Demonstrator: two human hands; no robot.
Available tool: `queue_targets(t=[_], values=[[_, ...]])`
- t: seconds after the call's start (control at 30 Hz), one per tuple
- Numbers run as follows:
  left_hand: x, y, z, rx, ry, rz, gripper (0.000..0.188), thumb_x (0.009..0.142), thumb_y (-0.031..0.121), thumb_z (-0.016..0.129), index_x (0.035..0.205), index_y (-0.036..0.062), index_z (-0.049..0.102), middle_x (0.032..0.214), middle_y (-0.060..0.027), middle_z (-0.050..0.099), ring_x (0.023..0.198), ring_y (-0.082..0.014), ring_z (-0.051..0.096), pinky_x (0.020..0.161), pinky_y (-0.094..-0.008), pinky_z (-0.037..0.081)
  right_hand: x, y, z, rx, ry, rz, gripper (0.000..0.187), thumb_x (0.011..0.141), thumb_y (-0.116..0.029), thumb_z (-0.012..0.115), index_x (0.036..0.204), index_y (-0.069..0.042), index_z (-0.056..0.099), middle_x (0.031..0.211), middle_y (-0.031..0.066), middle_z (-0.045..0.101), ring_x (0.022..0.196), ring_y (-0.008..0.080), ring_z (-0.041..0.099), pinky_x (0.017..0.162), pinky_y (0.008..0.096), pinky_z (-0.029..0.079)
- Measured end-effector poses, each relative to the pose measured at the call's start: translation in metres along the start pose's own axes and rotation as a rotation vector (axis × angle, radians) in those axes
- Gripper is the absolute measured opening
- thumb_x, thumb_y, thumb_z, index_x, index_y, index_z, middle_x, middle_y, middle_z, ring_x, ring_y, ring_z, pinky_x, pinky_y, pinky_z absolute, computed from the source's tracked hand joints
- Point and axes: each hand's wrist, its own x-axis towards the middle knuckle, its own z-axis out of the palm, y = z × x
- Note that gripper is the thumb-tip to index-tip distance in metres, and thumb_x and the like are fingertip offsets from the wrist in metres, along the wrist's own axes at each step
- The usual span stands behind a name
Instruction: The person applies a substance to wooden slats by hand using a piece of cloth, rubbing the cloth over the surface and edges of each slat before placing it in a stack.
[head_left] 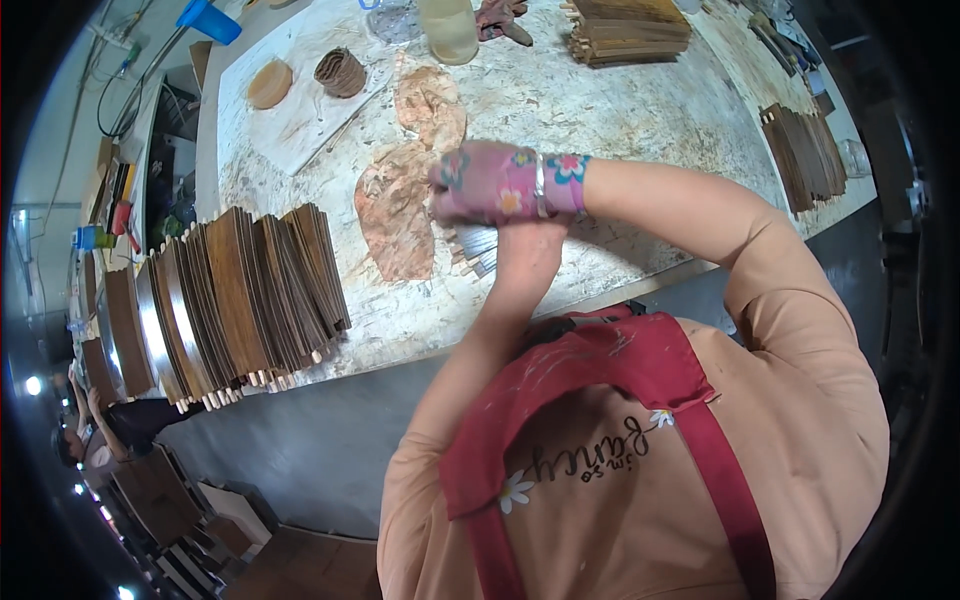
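The gloved right hand (485, 183) is lying across the bare left wrist, its fingers looking curled but blurred; the left hand (532, 240) is mostly hiding beneath it, so I cannot tell how far either is opening or what it is gripping. A pale striped piece (474, 250) is jutting out below the glove, and a stained cloth (397, 225) is lying just left of it, seemingly kept flat there within easy reach. Dark wooden slats (240, 300) are standing in a close row at the left, probably to save space, their pale ends overhanging the front edge. Bare surface (620, 115) is stretching right of the glove toward another slat stack (803, 158), leaving sideways room; the front edge is running close to the body, leaving less.
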Motion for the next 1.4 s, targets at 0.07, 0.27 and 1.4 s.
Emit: queue_targets(t=[0.07, 0.27, 1.4], values=[[0.000, 0.007, -0.002, 0.168, 0.220, 0.059, 0.046, 0.089, 0.014, 0.049, 0.132, 0.0271, 0.058, 0.135, -0.0197, 0.048, 0.130, -0.0389, 0.040, 0.107, -0.0553, 0.031, 0.012, -0.003, -0.028, 0.267, -0.110, 0.365, 0.034, 0.085, -0.036, 0.060, 0.102, -0.007, 0.064, 0.097, 0.0168, 0.065, 0.086, 0.0333, 0.065, 0.075, 0.0424, 0.053], [0.005, 0.000, -0.002, 0.153, 0.230, 0.065, 0.036, 0.089, 0.020, 0.052, 0.123, 0.0245, 0.065, 0.134, -0.0179, 0.049, 0.127, -0.0390, 0.044, 0.109, -0.0586, 0.028, -0.028, 0.021, -0.023, 0.206, 0.148, -0.141, 0.038, 0.088, -0.032, 0.062, 0.117, -0.008, 0.064, 0.111, 0.0124, 0.061, 0.103, 0.0320, 0.061, 0.087, 0.0401, 0.048], [-0.003, -0.011, -0.050, -0.153, 0.084, 0.019, 0.054, 0.079, 0.020, 0.074, 0.127, 0.0016, 0.057, 0.133, -0.0201, 0.052, 0.120, -0.0380, 0.050, 0.102, -0.0460, 0.039, -0.167, 0.011, 0.020, 0.154, 0.514, 0.574, 0.036, 0.087, -0.032, 0.064, 0.112, -0.006, 0.067, 0.100, 0.0162, 0.064, 0.099, 0.0343, 0.061, 0.086, 0.0403, 0.049]])
